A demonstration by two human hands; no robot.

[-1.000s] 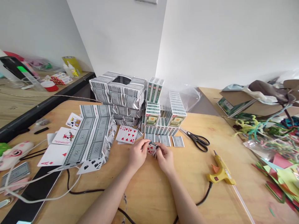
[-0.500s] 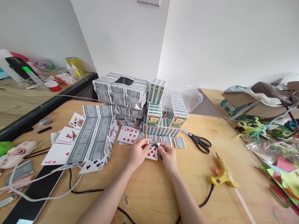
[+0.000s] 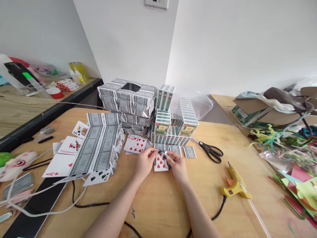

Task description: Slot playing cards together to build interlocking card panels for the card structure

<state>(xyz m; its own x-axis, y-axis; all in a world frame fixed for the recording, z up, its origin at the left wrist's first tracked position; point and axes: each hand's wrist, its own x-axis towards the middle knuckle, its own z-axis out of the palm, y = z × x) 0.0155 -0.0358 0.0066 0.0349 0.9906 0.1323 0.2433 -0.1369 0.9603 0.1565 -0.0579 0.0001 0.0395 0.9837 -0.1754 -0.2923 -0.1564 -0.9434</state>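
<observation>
Between my two hands is a playing card (image 3: 160, 163) with red hearts, face up, low over the wooden table. My left hand (image 3: 146, 162) pinches its upper left edge, and my right hand (image 3: 176, 163) grips its upper right side, where a narrow white strip shows. Whether a second card lies under it I cannot tell. Just beyond my fingers several face-down cards (image 3: 190, 152) lie in a row. To the left is a small spread of heart cards (image 3: 135, 144). Farther left lies a folded panel of joined cards (image 3: 99, 142) with grey patterned backs.
Behind stand a box built of cards (image 3: 126, 99) and stacked green card packs (image 3: 162, 127). Black-handled scissors (image 3: 213, 152) and a yellow glue gun (image 3: 235, 185) lie right. Cables (image 3: 94, 205) cross the left front. Coloured paper scraps (image 3: 297, 188) and a cardboard box (image 3: 257, 114) are far right.
Between my fingers, the raised upper edge has come down, and more of the heart face shows. My right fingers have shifted slightly to the card's right side. The view tilted up slightly.
</observation>
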